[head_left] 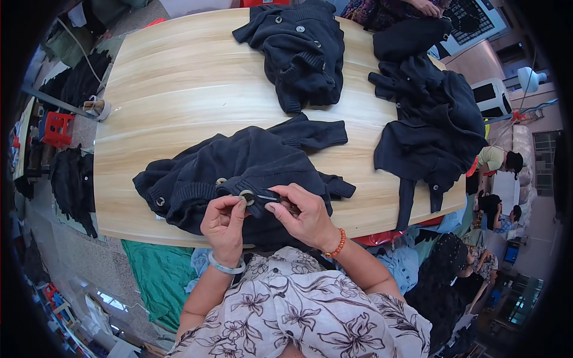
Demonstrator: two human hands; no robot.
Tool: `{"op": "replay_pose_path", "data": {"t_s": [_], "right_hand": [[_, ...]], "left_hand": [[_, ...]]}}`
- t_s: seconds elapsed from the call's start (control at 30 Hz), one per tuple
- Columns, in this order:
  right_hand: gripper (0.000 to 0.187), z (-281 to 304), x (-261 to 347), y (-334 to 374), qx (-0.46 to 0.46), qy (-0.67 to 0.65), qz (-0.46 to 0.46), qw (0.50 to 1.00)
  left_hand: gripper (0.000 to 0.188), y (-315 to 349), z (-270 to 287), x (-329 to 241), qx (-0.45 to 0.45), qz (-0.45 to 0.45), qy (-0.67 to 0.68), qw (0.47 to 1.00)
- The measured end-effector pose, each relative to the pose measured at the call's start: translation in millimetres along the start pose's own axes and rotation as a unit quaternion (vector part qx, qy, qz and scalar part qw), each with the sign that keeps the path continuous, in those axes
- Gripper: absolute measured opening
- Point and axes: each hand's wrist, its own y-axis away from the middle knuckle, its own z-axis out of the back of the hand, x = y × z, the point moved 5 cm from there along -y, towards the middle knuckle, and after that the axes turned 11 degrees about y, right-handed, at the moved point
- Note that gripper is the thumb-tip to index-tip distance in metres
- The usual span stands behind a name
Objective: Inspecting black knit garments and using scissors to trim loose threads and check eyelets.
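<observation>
And here you are at the broad table with a pale wood-grain top, and the black knitted cardigan with ribbed edges lies rumpled along its near side, right in front of you. To the right of that cardigan spreads a long heap of black knitwear, sleeves trailing toward you. Beyond the cardigan sits a second black button-front knit, bunched up. Green crinkled fabric hangs below the cardigan, off to its left.

Now your hands, both over the cardigan's near edge! Your left hand has its fingers pinched tight, thumb against forefinger. Your right hand is curled nearly closed, just to the right, gripping a slim tool with a silvery metal tip, mostly hidden in your grasp. That tip points left, close to the small, round, pale button in your left pinch, above the cardigan's front; whether it's stitched on, you can't tell from here.
</observation>
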Motion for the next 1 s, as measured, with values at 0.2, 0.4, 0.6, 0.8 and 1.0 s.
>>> {"op": "replay_pose_path", "data": {"t_s": [0.2, 0.4, 0.6, 0.8, 1.0], "right_hand": [[0.027, 9, 12, -2, -0.019, 0.086, 0.059, 0.994], [0.030, 8, 21, -3, -0.040, 0.198, 0.139, 0.969], [0.029, 6, 25, -7, -0.034, 0.245, 0.157, 0.956], [0.024, 4, 21, -8, -0.041, 0.242, 0.176, 0.953], [0.030, 0, -14, -14, 0.014, -0.018, -0.013, 1.000]], "left_hand": [[0.012, 1, 3, 5, -0.010, 0.001, -0.016, 1.000], [0.009, 1, -2, 5, 0.009, 0.018, -0.011, 1.000], [0.008, 2, -2, 6, 0.016, 0.035, -0.012, 0.999], [0.007, 1, -3, 6, 0.033, 0.040, -0.003, 0.999], [0.008, -4, -13, 6, 0.042, 0.069, 0.083, 0.993]]}}
